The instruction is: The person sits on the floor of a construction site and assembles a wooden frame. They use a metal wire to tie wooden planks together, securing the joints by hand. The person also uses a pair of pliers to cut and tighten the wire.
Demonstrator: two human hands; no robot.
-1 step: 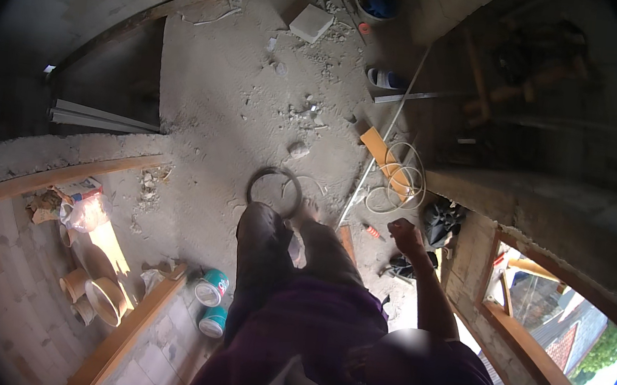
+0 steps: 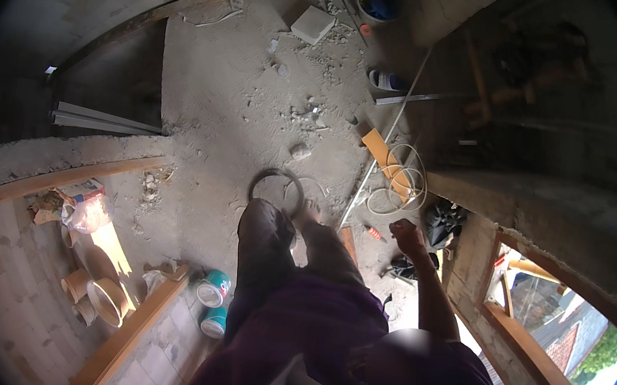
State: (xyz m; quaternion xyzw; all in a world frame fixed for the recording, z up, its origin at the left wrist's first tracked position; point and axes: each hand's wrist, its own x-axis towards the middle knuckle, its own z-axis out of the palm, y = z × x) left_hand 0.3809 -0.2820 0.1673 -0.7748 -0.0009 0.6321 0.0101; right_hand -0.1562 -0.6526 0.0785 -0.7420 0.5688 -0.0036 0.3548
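Head view, barely shifted since the earlier picture, takes in the dusty concrete floor (image 2: 213,98) of a rough interior. Its contents lie just slightly further right, as a small turn of the head would make them, and nothing on it looks picked up or put down. At the right, a window opening (image 2: 538,310) lets in daylight; at the lower left, a wooden beam (image 2: 123,335) slants across the view.

Ahead of the person, an orange board (image 2: 380,153) lies next to a long pale rod, with a loose coil of pale cable (image 2: 424,183) over its near end. A dark ring (image 2: 277,172) rests on the floor by the person's legs. Two teal tubs (image 2: 213,288) stand to the left.

Nearest the right hand (image 2: 408,236) are a black bag (image 2: 443,223), just to its right, and a small red-orange item (image 2: 374,233), just to its left (its kind is too small to tell). The hand keeps much the same place beside them, fingers apparently bent inward; whether they close on anything I cannot tell. The left hand is out of sight, so its grip cannot be told either. Such small change leaves the handling of these things where it was.
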